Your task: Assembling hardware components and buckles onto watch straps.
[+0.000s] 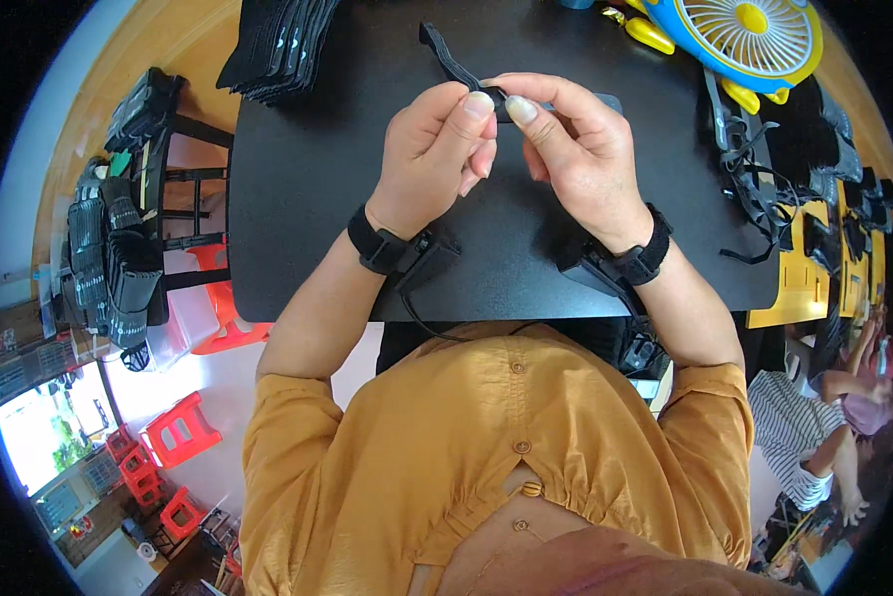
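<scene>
Above the black table (337, 238), both hands pinch one black fabric strap (443, 58). My left hand (426, 154) closes thumb and fingers on it, and the strap's free end sticks up and away past the fingertips. Its other part runs to my right hand (585, 149), whose thumb and index finger press on a small dark piece between the hands. Fingers partly hide that piece, so its shape is unclear. Behind the right fingers shows the rounded edge of a dark grey object (610, 101).
A stack of black straps (279, 50) lies at the far left. A blue and yellow fan (749, 35) stands far right, near loose black straps (754, 184). More black pieces (113, 253) fill a left-side rack. Red stools (181, 429) and a person in stripes (794, 427) are farther off.
</scene>
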`<state>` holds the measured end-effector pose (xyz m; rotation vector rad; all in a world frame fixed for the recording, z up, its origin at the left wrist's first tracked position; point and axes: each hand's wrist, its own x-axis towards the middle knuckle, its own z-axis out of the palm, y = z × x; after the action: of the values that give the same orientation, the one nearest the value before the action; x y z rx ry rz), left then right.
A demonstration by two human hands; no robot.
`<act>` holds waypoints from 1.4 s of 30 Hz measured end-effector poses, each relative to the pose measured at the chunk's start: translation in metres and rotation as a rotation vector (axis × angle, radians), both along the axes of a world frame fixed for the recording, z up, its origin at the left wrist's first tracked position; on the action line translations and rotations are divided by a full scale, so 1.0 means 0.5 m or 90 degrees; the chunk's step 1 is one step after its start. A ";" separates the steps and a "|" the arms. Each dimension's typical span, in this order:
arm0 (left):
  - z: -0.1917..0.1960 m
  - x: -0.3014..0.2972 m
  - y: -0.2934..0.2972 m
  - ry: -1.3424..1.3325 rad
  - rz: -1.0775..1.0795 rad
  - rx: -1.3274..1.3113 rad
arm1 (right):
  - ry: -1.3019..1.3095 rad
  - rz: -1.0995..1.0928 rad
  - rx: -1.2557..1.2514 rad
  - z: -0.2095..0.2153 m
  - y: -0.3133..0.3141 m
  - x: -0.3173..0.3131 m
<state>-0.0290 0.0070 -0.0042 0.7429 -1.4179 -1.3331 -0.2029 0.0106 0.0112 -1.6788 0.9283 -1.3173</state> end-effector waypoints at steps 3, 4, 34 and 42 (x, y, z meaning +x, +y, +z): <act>0.008 -0.003 0.002 -0.026 -0.015 -0.014 | -0.005 0.026 0.135 0.004 0.001 -0.004; 0.007 -0.004 0.001 -0.014 -0.015 -0.001 | 0.019 0.002 0.010 -0.007 -0.007 0.000; 0.018 -0.035 0.004 -0.073 -0.021 0.205 | -0.066 0.019 0.099 -0.017 -0.029 -0.009; 0.029 -0.005 0.001 -0.045 -0.091 0.179 | 0.093 0.012 -0.156 -0.024 -0.035 -0.007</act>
<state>-0.0317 0.0075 0.0103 0.8919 -1.3747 -1.6545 -0.2062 -0.0069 -0.0006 -1.9889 0.8583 -1.3539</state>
